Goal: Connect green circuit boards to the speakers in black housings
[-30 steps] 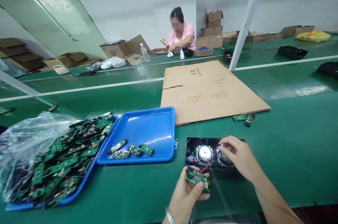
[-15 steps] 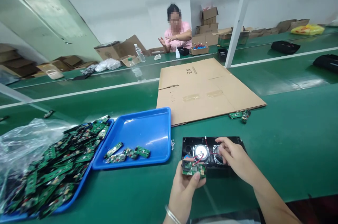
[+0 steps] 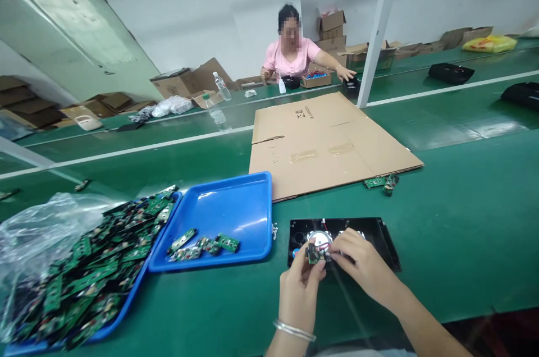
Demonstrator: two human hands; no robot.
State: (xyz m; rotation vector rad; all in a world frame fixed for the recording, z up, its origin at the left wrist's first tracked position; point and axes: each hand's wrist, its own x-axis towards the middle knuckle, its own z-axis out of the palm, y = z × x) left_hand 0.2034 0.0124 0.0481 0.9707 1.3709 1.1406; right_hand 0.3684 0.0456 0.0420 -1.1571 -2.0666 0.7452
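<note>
My left hand (image 3: 301,287) pinches a small green circuit board (image 3: 314,254) and holds it up on edge over the near side of a black speaker panel (image 3: 379,228). My right hand (image 3: 360,261) meets it from the right, fingers closed at the board's edge where red wires (image 3: 323,226) run from the panel. A round silver speaker (image 3: 320,238) shows in the panel just behind the board; my right hand covers most of a second one.
A blue tray (image 3: 236,205) with a few green boards lies left of the panel. Further left, another blue tray (image 3: 101,330) is heaped with boards beside a plastic bag (image 3: 37,228). Flat cardboard (image 3: 324,138) lies behind. A person in pink (image 3: 290,54) works across the belt.
My left hand has raised the board and turned it on edge over the panel. My right hand has moved left from the right speaker onto the board. The person opposite now reaches sideways.
</note>
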